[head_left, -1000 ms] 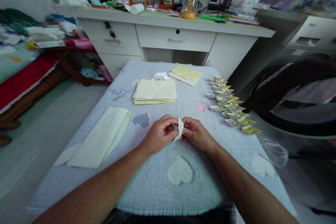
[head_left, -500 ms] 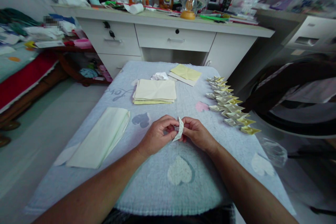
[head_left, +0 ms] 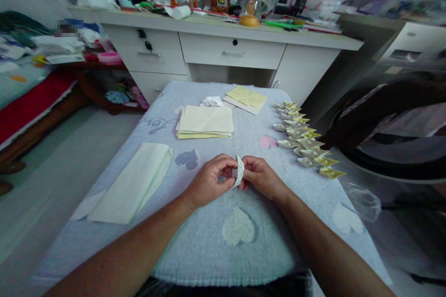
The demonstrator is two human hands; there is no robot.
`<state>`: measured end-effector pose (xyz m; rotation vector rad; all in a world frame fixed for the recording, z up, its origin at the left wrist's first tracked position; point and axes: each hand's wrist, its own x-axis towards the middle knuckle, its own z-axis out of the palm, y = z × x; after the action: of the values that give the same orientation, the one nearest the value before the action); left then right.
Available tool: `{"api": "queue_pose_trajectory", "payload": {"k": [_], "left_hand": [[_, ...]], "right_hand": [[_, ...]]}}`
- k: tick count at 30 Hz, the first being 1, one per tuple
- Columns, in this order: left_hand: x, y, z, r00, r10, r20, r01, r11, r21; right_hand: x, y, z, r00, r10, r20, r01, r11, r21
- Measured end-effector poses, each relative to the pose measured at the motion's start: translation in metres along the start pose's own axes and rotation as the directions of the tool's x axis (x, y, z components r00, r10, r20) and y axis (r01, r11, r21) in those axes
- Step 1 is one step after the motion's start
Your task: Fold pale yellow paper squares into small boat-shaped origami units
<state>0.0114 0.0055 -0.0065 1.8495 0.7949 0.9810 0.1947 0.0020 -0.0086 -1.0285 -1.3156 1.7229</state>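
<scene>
Both of my hands meet over the middle of a pale blue cloth-covered table (head_left: 209, 250). Between them stands a small folded piece of whitish paper (head_left: 239, 171), held on edge. My left hand (head_left: 209, 181) pinches its left side with thumb and fingers. My right hand (head_left: 261, 177) pinches its right side. To the right, a row of several finished folded paper boats (head_left: 306, 141), yellow and white, runs along the table's right edge.
A stack of pale yellow square sheets (head_left: 205, 121) lies beyond my hands, with more yellow sheets (head_left: 246, 97) and a crumpled white scrap (head_left: 211, 101) behind. A long pale green folded sheet (head_left: 135, 182) lies at left. A cluttered white desk (head_left: 223, 32) stands behind; a chair (head_left: 390, 120) is at right.
Almost nothing: both hands keep their hold on the folded paper, with only slight finger shifts and a small camera drift.
</scene>
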Motion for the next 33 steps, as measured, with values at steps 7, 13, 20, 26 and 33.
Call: {"api": "queue_pose_trajectory", "payload": {"k": [7, 13, 20, 26, 33], "left_hand": [[-0.002, 0.004, 0.000, 0.999, 0.032, 0.005, -0.032, 0.998, 0.055], [-0.002, 0.004, 0.001, 0.999, 0.040, -0.005, -0.040, 0.995, 0.093], [-0.001, 0.002, 0.003, 0.996, -0.044, -0.076, 0.047, 0.998, 0.033], [0.000, -0.006, 0.001, 0.974, -0.141, -0.177, 0.155, 0.986, 0.066], [0.002, -0.007, -0.003, 0.970, -0.177, -0.167, 0.210, 0.955, 0.208]], "right_hand": [[-0.001, -0.003, 0.000, 1.000, 0.022, -0.020, -0.021, 1.000, 0.003], [-0.001, 0.001, -0.001, 0.999, 0.034, 0.010, -0.035, 0.999, 0.009], [-0.002, -0.003, -0.003, 1.000, 0.019, 0.011, -0.019, 1.000, 0.006], [-0.003, -0.005, -0.003, 0.999, -0.037, -0.036, 0.036, 0.999, -0.026], [-0.007, -0.004, -0.001, 0.941, -0.311, -0.137, 0.177, 0.791, -0.585]]}}
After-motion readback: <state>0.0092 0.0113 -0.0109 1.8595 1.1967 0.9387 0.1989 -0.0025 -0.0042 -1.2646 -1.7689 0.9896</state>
